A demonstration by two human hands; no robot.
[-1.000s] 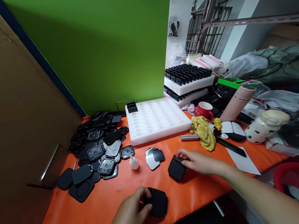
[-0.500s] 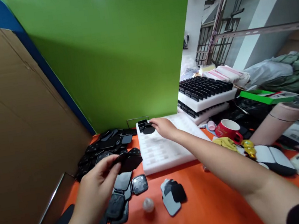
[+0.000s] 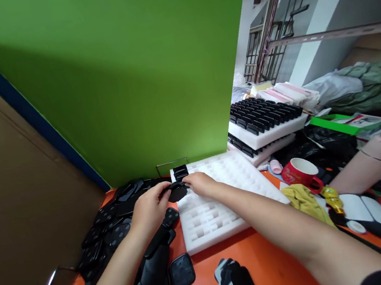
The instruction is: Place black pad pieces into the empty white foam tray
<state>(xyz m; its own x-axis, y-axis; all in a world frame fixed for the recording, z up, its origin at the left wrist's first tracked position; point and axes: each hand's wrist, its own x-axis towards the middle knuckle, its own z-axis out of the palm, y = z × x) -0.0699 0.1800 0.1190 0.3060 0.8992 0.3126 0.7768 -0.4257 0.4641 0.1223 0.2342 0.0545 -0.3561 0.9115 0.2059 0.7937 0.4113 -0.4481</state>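
Observation:
Both my hands meet over the far left corner of a white foam tray (image 3: 222,205) with rows of empty slots. My left hand (image 3: 150,209) and my right hand (image 3: 200,184) pinch the same small black pad (image 3: 177,192) between their fingertips. Just behind it, two or three black pieces (image 3: 179,171) sit in the tray's corner slots. A heap of black square pads (image 3: 116,221) lies left of the tray, under my left forearm.
An orange table top (image 3: 275,268) carries stacked white trays filled with black pieces (image 3: 262,119), a red mug (image 3: 298,173), a yellow cloth (image 3: 306,201) and a black-and-white pad (image 3: 234,282) near me. A green panel (image 3: 123,85) stands behind, cardboard (image 3: 10,190) on the left.
My left hand has carried its black pad right to the tray corner, where my right hand now grips it too. The view has moved closer and lower.

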